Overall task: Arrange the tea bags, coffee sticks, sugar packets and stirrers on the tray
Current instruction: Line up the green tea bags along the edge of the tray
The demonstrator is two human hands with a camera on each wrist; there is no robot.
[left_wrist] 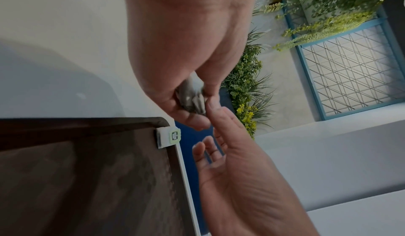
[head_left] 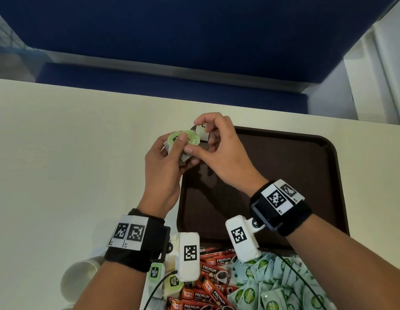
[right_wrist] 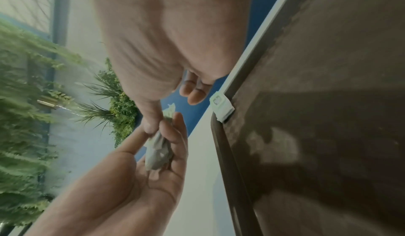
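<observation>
My left hand [head_left: 180, 151] grips a small bunch of tea bags [head_left: 180, 139] with green tags, just off the far-left corner of the dark brown tray [head_left: 306, 175]. In the left wrist view the bunch [left_wrist: 192, 99] sits between the curled fingers. My right hand [head_left: 202, 139] hovers beside it, its thumb touching the bunch [right_wrist: 157, 151], and its other fingers are loosely curled and hold nothing. One tea bag [left_wrist: 168, 137] leans in the tray's far-left corner, close under the right fingers but apart from them [right_wrist: 221, 106]. No stirrers are in view.
Near me lie a pile of red coffee sticks [head_left: 208, 285], pale green sugar packets [head_left: 272, 287] and loose tea bags [head_left: 156, 272]. A white cup [head_left: 78, 278] stands at the lower left. The cream table [head_left: 60, 153] ends at a blue partition behind.
</observation>
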